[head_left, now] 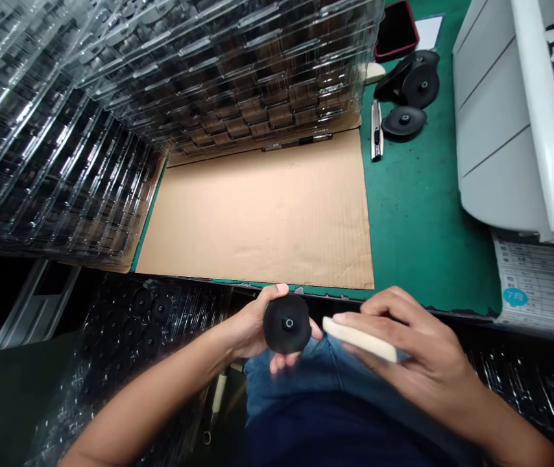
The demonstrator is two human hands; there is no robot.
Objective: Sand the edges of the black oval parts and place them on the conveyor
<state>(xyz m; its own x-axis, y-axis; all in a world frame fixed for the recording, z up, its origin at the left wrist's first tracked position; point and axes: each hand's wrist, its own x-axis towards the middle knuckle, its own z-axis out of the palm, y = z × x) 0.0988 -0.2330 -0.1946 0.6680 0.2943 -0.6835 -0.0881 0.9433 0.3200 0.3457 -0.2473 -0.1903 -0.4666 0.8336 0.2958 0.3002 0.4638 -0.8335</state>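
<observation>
My left hand (pixel 252 327) grips a round black disc part (pixel 287 323) with a small metal hub in its centre, held over my lap just below the table's front edge. My right hand (pixel 416 353) holds a cream-coloured flat stick (pixel 359 339), its tip close beside the disc's right rim. Both hands are near each other in front of my blue jeans.
A brown cardboard sheet (pixel 262 211) lies on the green table mat (pixel 418 214). Tall stacks of clear plastic trays (pixel 111 97) stand at left and back. Black disc parts (pixel 410 97), a utility knife (pixel 377 130) and a white machine (pixel 510 117) sit right. A tray with discs (pixel 145 311) rests low left.
</observation>
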